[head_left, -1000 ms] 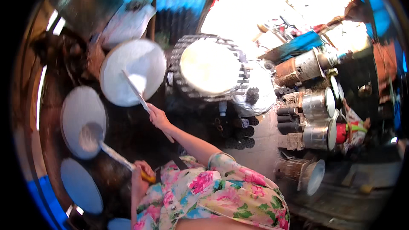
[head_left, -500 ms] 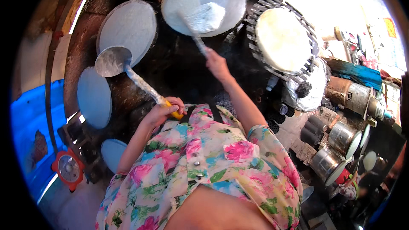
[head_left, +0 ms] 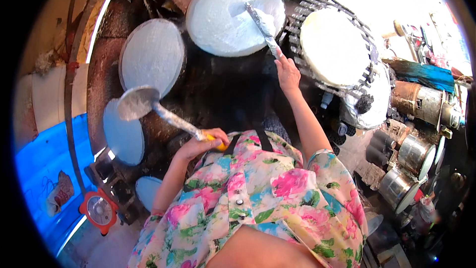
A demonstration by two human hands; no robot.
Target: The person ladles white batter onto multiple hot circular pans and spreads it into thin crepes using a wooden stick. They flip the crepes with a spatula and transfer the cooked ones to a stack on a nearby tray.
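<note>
My left hand (head_left: 201,144) is closed around the yellow end of a long-handled ladle (head_left: 139,103), its handle smeared white. The ladle's wide round bowl hangs at the left, in front of two pale discs. My right hand (head_left: 288,73) grips a long, narrow, whitish-coated stick (head_left: 267,30), seen nearly edge-on. The stick's far end lies over a large round white surface (head_left: 218,20) straight ahead; whether it touches cannot be told. On that surface a smoother, greyer patch shows near the stick.
Pale round discs stand at the left (head_left: 151,59) and lower left (head_left: 124,134). A cream round (head_left: 334,47) sits inside a dark slatted ring at the right. Metal cans (head_left: 415,154) lie at the far right. A red-rimmed fan (head_left: 99,212) is at the lower left.
My right hand has moved right with the stick, and its far end now points up and left. A broad whitish patch beside the stick no longer shows. The whole view has shifted slightly.
</note>
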